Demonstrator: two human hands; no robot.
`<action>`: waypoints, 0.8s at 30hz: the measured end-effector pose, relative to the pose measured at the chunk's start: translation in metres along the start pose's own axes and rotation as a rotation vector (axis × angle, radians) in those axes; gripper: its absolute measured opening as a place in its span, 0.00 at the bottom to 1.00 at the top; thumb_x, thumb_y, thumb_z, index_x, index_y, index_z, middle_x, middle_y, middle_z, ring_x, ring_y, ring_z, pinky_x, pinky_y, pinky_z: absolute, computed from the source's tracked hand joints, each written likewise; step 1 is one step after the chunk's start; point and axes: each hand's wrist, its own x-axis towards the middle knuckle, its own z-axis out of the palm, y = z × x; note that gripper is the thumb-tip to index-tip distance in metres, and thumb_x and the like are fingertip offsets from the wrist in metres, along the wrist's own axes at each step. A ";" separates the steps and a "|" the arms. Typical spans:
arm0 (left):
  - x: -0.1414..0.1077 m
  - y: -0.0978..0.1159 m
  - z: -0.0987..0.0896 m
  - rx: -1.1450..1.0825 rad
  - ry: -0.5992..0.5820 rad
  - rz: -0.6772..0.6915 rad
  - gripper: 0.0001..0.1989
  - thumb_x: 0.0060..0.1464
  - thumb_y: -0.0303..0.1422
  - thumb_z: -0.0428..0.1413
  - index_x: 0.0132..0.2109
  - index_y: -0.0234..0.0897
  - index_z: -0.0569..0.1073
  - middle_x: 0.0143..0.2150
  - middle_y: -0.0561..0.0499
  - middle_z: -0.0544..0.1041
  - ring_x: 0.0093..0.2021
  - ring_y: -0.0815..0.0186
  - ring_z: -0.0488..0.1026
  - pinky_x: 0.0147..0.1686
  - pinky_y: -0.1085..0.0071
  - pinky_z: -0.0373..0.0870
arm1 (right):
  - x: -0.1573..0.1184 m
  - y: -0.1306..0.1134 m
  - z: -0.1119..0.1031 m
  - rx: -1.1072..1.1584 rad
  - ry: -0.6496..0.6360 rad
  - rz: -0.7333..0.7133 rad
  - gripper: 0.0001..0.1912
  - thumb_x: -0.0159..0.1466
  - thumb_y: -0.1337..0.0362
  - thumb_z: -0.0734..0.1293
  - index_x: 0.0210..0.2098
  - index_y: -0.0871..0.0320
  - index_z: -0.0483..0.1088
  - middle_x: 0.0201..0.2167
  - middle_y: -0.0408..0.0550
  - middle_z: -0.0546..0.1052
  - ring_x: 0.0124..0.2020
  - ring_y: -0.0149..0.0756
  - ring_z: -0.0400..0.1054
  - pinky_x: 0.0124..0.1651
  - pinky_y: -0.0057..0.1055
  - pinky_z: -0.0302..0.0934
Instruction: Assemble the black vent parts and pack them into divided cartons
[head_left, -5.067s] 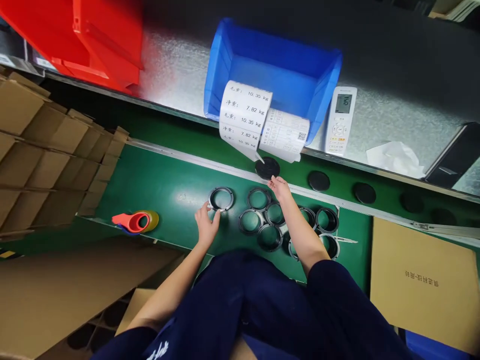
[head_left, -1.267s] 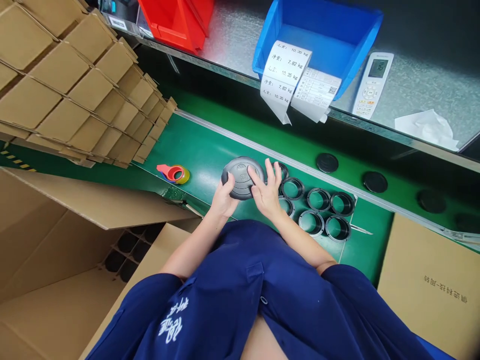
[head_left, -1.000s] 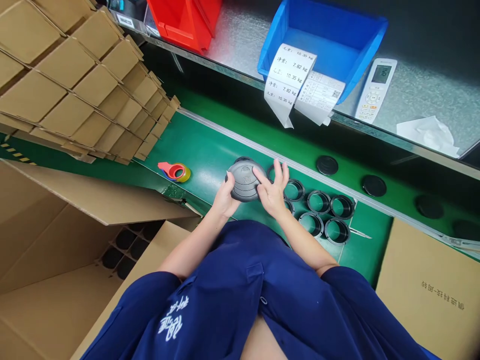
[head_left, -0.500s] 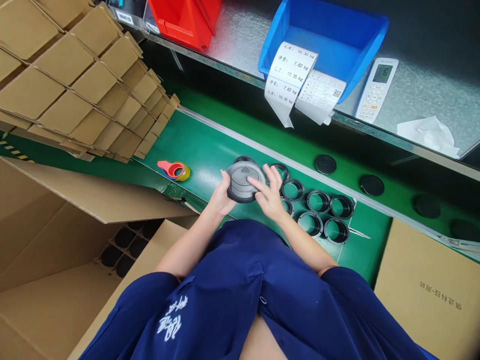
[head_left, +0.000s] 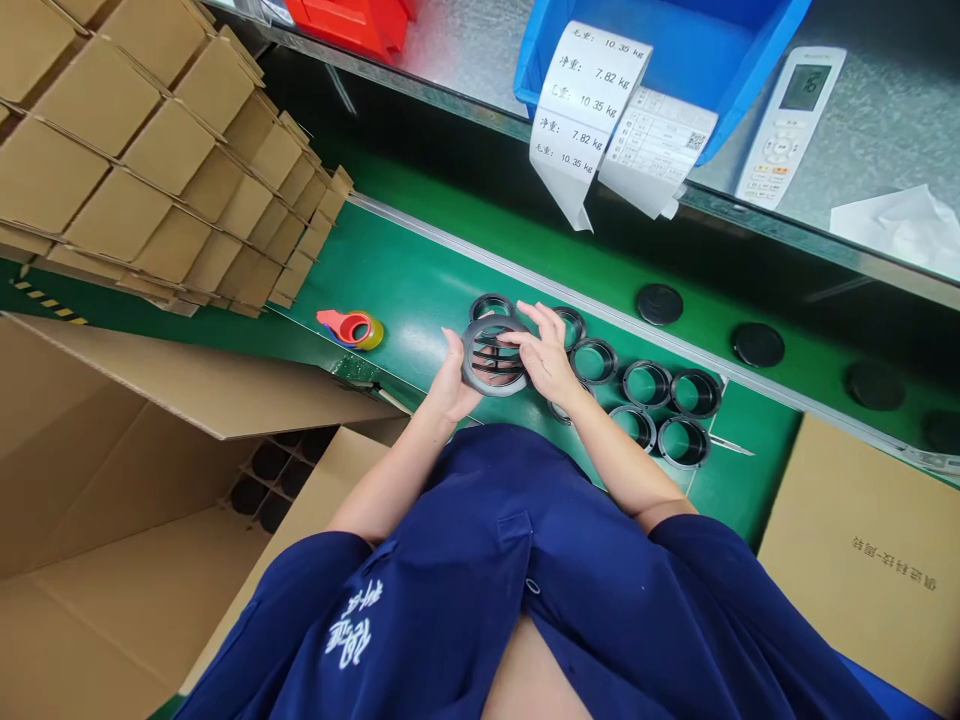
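Observation:
A round black air vent [head_left: 478, 381] is held in front of my waist, with slats across its ring and see-through gaps between them. My left hand [head_left: 452, 385] is closed around its left side, thumb up along the rim. My right hand [head_left: 547, 355] grips the right side. Its index finger reaches over the slats while the other fingers extend past the rim. Just behind the vent stands a black ring [head_left: 491, 304]. Several more black rings [head_left: 647, 383] stand on the green table to the right, some partly hidden by my right hand and forearm.
A red and yellow tape roll [head_left: 362, 331] lies at left. Cardboard dividers [head_left: 165, 150] and an open carton [head_left: 127, 480] fill the left side. Several black discs [head_left: 758, 344] lie along the back. A closed carton [head_left: 862, 560] is at right. Labels [head_left: 589, 110] hang from a blue bin [head_left: 735, 60].
The vent's face was closed with flat flaps; now its flaps are turned and gaps show between the slats. My right index finger has moved across the face. The view has shifted slightly.

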 end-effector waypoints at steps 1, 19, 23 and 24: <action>0.001 0.001 0.000 0.009 0.001 0.001 0.40 0.58 0.66 0.45 0.59 0.40 0.76 0.56 0.39 0.80 0.60 0.43 0.74 0.59 0.44 0.71 | 0.001 -0.001 -0.001 0.042 0.002 0.014 0.39 0.76 0.42 0.42 0.53 0.50 0.79 0.71 0.48 0.60 0.73 0.50 0.46 0.73 0.55 0.46; 0.027 0.000 -0.027 -0.050 0.111 -0.067 0.40 0.60 0.65 0.45 0.54 0.33 0.78 0.53 0.36 0.81 0.56 0.43 0.77 0.59 0.45 0.72 | -0.009 0.015 0.016 -0.008 -0.098 0.037 0.37 0.76 0.43 0.40 0.71 0.49 0.62 0.74 0.51 0.55 0.74 0.49 0.46 0.73 0.55 0.46; 0.037 -0.010 -0.047 -0.078 0.228 -0.184 0.37 0.63 0.63 0.44 0.53 0.36 0.78 0.52 0.37 0.82 0.59 0.45 0.76 0.60 0.47 0.72 | -0.016 0.024 0.035 -0.123 -0.388 -0.135 0.42 0.69 0.37 0.61 0.74 0.54 0.57 0.76 0.58 0.48 0.76 0.57 0.37 0.74 0.61 0.41; 0.040 -0.015 -0.052 -0.068 0.252 -0.229 0.37 0.63 0.63 0.44 0.53 0.36 0.78 0.52 0.38 0.82 0.58 0.45 0.76 0.60 0.47 0.72 | -0.016 0.026 0.040 -0.125 -0.436 -0.122 0.47 0.67 0.36 0.65 0.75 0.55 0.53 0.76 0.60 0.45 0.76 0.59 0.36 0.73 0.62 0.42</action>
